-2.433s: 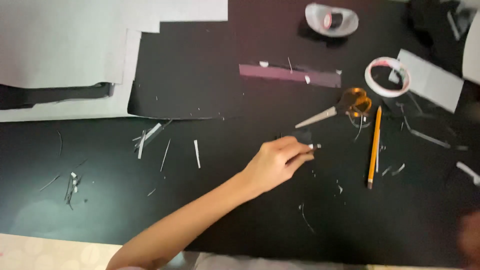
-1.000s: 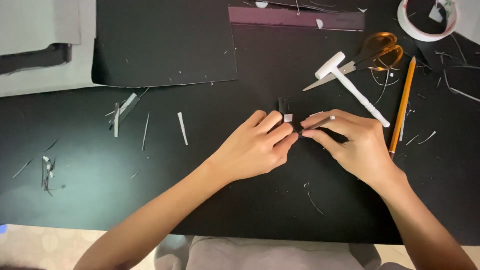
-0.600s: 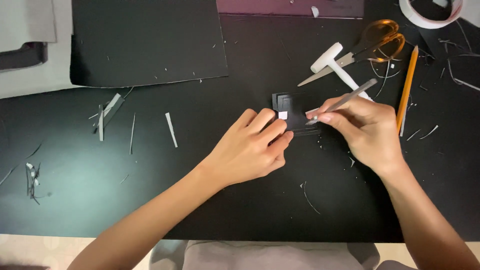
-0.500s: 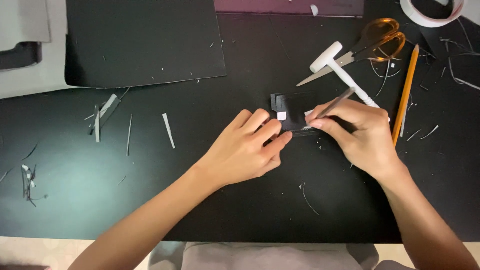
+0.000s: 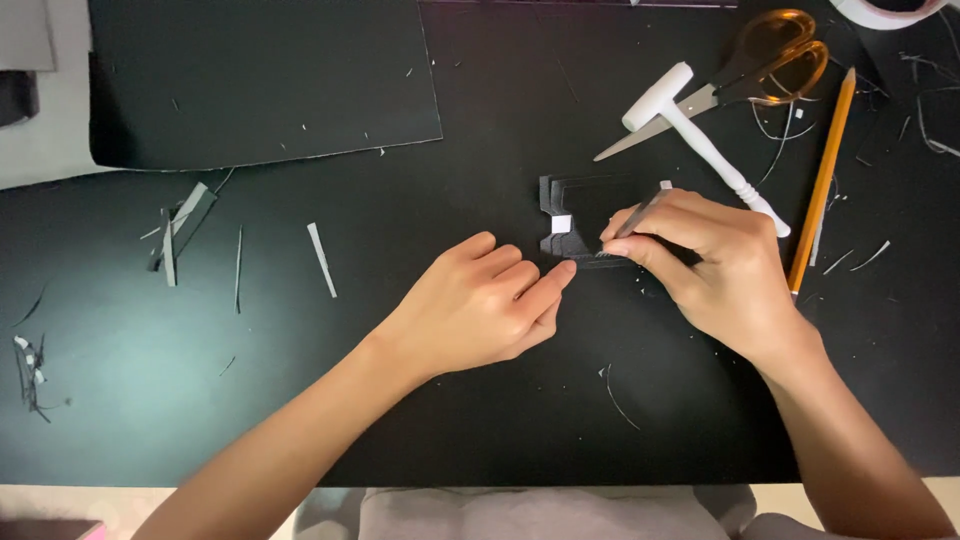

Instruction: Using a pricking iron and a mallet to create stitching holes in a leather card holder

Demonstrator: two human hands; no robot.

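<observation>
Two hands at work: left hand (image 5: pixel 480 310), right hand (image 5: pixel 715 265). One small black cut-out piece (image 5: pixel 580 215) between them, bearing one white square. One thin grey blade tool (image 5: pixel 640 215) in the right fingers. One pair of orange-handled scissors (image 5: pixel 740 70). One white mallet-shaped tool (image 5: pixel 700 140). One orange pencil (image 5: pixel 822 175). One large black card sheet (image 5: pixel 260 80). Several loose paper slivers, too scattered to number exactly.

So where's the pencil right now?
In the head view, the pencil lies on the right of the black table, just right of the right hand, below the scissors and beside the white hammer.
</observation>
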